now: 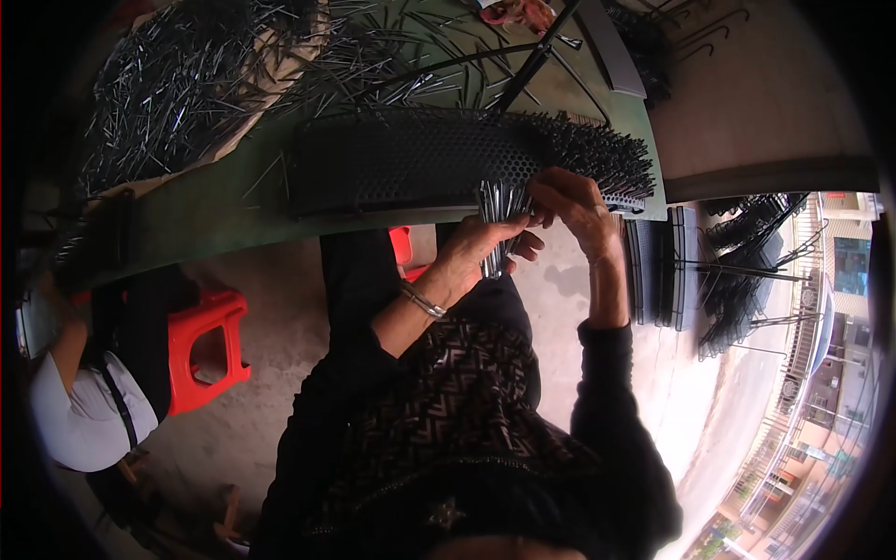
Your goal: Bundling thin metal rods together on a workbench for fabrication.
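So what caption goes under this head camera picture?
Left hand grips a bundle of metal pins while right hand works at a black perforated panel.

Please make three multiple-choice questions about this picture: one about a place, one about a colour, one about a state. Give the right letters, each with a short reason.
1. Where does the perforated black panel lie?
A. on the green table
B. on the red stool
C. on the floor

2. What colour is the plastic stool at the left?
A. blue
B. red
C. white

3. What is the left hand doing?
A. resting flat on the table
B. hanging free
C. gripping a bundle of thin metal pins

Answers:
1 A: the panel rests on the green table, near its front edge.
2 B: its seat and legs are red.
3 C: the fingers close around the bundle of pins, while the right hand is at the panel's edge just beside it.
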A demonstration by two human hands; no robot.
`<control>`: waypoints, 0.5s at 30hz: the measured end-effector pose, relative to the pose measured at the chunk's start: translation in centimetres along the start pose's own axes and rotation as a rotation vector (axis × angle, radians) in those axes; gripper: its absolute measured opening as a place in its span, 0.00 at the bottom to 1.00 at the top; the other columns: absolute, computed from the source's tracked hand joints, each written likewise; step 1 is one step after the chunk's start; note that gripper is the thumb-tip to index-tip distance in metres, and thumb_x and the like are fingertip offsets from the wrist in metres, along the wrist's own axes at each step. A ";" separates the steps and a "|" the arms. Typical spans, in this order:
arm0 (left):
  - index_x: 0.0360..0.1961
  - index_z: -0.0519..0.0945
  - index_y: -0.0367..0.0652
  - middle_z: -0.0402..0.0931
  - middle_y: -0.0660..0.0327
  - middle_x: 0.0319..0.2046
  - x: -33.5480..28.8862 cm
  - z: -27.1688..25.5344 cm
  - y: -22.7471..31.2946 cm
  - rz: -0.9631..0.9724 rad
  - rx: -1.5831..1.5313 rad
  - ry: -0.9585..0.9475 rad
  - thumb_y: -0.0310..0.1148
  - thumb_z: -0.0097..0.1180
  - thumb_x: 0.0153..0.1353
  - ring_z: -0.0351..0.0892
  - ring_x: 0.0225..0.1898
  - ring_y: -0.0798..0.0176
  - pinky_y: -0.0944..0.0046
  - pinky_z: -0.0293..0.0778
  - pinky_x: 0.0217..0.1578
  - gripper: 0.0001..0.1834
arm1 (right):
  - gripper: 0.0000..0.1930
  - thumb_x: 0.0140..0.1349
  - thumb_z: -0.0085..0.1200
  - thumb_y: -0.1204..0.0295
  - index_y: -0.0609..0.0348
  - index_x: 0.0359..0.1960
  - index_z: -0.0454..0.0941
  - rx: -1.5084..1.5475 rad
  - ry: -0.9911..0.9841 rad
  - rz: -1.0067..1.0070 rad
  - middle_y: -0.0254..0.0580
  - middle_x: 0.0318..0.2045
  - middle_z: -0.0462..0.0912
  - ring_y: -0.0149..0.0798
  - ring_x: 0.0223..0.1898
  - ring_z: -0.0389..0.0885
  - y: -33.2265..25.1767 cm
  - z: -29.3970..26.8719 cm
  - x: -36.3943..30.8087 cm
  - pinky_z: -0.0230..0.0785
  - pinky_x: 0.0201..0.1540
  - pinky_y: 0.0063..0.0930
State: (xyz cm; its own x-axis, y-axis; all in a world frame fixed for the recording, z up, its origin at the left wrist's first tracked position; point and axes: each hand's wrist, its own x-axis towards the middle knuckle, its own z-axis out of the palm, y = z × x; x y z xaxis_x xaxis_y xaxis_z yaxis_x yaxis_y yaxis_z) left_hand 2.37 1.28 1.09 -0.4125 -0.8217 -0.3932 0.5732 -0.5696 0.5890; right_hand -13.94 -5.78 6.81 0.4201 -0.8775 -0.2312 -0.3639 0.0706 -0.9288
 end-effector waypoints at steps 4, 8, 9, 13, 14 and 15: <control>0.49 0.77 0.42 0.81 0.56 0.43 -0.1 -0.4 0.4 -0.057 0.009 -0.028 0.40 0.55 0.65 0.82 0.38 0.65 0.69 0.72 0.24 0.16 | 0.09 0.62 0.52 0.72 0.68 0.35 0.78 0.021 -0.033 0.030 0.40 0.25 0.80 0.30 0.25 0.79 0.1 -0.5 0.1 0.73 0.30 0.22; 0.51 0.75 0.43 0.81 0.52 0.43 0.1 -0.3 0.7 -0.063 -0.111 0.016 0.46 0.55 0.65 0.82 0.41 0.59 0.61 0.79 0.32 0.20 | 0.08 0.63 0.54 0.72 0.66 0.36 0.78 0.072 0.117 -0.047 0.39 0.24 0.80 0.30 0.26 0.80 -0.4 -0.8 0.2 0.74 0.32 0.23; 0.51 0.75 0.43 0.81 0.52 0.43 0.3 -0.7 0.7 -0.060 -0.112 0.018 0.46 0.55 0.65 0.82 0.41 0.59 0.61 0.79 0.32 0.20 | 0.08 0.63 0.54 0.72 0.66 0.36 0.78 0.071 0.114 -0.049 0.39 0.24 0.80 0.30 0.26 0.80 -0.4 -0.9 0.4 0.74 0.32 0.23; 0.49 0.76 0.44 0.81 0.52 0.42 1.0 -2.0 -0.1 -0.060 -0.151 0.066 0.50 0.54 0.65 0.82 0.42 0.57 0.56 0.81 0.38 0.22 | 0.07 0.67 0.50 0.74 0.66 0.37 0.78 -0.043 0.440 -0.290 0.41 0.28 0.83 0.29 0.28 0.82 -1.4 -0.6 2.0 0.75 0.34 0.22; 0.49 0.76 0.43 0.81 0.52 0.41 1.0 -2.2 -0.3 -0.073 -0.162 0.072 0.49 0.54 0.65 0.82 0.42 0.57 0.56 0.81 0.38 0.21 | 0.07 0.66 0.51 0.74 0.66 0.37 0.78 -0.070 0.558 -0.321 0.40 0.27 0.83 0.29 0.28 0.82 -1.2 0.0 2.9 0.75 0.34 0.22; 0.49 0.76 0.41 0.81 0.52 0.41 1.1 -2.1 -0.4 -0.088 -0.173 0.075 0.48 0.53 0.66 0.82 0.42 0.56 0.56 0.81 0.38 0.21 | 0.07 0.66 0.51 0.73 0.66 0.37 0.78 -0.099 0.679 -0.350 0.40 0.26 0.83 0.29 0.28 0.82 -1.0 0.2 3.7 0.75 0.34 0.21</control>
State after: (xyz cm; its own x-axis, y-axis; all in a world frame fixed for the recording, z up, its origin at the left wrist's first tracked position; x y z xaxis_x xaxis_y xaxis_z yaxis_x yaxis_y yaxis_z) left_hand 3.20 0.61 -1.06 -0.4164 -0.7637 -0.4934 0.6529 -0.6288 0.4223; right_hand -11.89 -8.97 6.79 -0.0661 -0.9418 0.3296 -0.3899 -0.2797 -0.8773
